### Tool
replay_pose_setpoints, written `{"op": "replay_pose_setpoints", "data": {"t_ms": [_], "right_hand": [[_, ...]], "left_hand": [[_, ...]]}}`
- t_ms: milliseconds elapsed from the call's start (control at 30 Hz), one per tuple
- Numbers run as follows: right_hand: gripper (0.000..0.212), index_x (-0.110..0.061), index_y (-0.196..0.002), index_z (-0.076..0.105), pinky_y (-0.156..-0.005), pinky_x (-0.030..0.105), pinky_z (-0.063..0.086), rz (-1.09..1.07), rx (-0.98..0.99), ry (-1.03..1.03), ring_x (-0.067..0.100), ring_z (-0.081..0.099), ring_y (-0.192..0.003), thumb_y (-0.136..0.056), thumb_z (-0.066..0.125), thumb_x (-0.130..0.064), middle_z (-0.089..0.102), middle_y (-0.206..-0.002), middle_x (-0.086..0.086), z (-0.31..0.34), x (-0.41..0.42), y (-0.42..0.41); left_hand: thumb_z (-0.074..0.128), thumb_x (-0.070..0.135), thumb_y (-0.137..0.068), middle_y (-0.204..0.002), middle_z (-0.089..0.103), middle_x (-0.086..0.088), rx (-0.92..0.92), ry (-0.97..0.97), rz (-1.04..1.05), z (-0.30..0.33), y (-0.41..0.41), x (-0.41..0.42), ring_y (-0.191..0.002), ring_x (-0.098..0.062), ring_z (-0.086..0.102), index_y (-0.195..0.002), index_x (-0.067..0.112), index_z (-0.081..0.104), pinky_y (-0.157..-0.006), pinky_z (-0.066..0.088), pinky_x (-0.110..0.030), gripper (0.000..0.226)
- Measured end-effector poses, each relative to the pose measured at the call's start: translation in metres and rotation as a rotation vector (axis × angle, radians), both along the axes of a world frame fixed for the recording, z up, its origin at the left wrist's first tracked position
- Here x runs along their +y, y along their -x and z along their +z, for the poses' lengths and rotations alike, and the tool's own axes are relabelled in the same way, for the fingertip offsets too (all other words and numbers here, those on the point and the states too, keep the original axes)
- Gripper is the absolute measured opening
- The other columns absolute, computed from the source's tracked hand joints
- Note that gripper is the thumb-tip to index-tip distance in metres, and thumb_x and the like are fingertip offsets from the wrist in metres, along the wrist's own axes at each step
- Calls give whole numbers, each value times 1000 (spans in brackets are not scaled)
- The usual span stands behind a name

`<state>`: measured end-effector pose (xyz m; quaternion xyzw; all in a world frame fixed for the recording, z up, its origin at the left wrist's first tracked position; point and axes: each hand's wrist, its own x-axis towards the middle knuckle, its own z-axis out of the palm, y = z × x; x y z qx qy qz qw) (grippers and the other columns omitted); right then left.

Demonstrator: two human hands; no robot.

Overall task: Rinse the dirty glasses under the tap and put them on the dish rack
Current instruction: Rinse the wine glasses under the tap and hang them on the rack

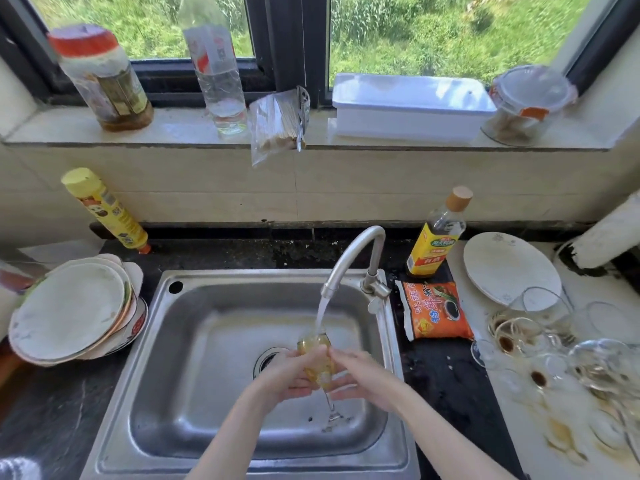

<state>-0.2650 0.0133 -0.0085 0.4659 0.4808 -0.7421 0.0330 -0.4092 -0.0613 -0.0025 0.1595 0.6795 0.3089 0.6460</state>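
The stemmed glass [317, 355] is held upright over the sink [207, 341], rim under the running tap [353, 258]. The left hand [289, 375] and right hand [360, 374] both curl around the bowl; stem and foot hang free below. Judged thin-walled, light, wet and slippery, with a fragile stem: grip belongs on the bowl. It holds yellowish liquid, being flushed. The dirty glasses [530, 344] crowd the worktop [446, 375] to the right, several with brown dregs. No dish rack can be identified.

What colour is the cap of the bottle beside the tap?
The bottle's cap is light tan, seen in the head view.
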Motion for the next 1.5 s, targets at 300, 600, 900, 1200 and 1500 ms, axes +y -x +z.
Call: {"op": "replay_pose_setpoints", "data": {"t_ms": [300,600,900,1200,1500], "right_hand": [[35,-8,-99,58,-81,34,56,-14,-133,147,25,63,-81,-91,57,-42,60,-102,15,-2,-2,1],[33,-16,-123,53,-68,30,54,-56,-6,88,17,59,-68,-97,50,-34,57,-101,7,-6,1,6],[27,-19,-125,52,-90,32,46,-275,257,89,20,61,-102,-100,43,-19,68,-111,4,-5,1,11],[31,-27,-128,56,-102,34,39,-262,354,102,12,63,-103,-100,40,-26,68,-115,-4,-1,2,11],[35,-25,-120,63,-91,33,44,-270,298,85,20,59,-90,-98,40,-41,67,-102,2,0,0,13]], "left_hand": [[66,63,-68,-95,70,-16,-141,186,88,-18,-8,-6,-82,-24,66,-106,6,61,-72,55,-30,68],[60,47,-83,-88,71,-9,-245,11,157,-7,1,0,-89,-24,65,-102,10,63,-87,53,-39,42],[57,35,-90,-113,68,-4,-129,-276,130,0,12,3,-112,-24,59,-123,23,57,-97,46,-38,35],[66,27,-80,-109,70,-7,-113,-368,164,4,9,4,-105,-21,63,-130,27,50,-98,45,-40,52],[67,39,-78,-105,69,-7,-26,-320,160,-3,10,4,-96,-22,66,-113,36,55,-93,49,-38,36]]}}
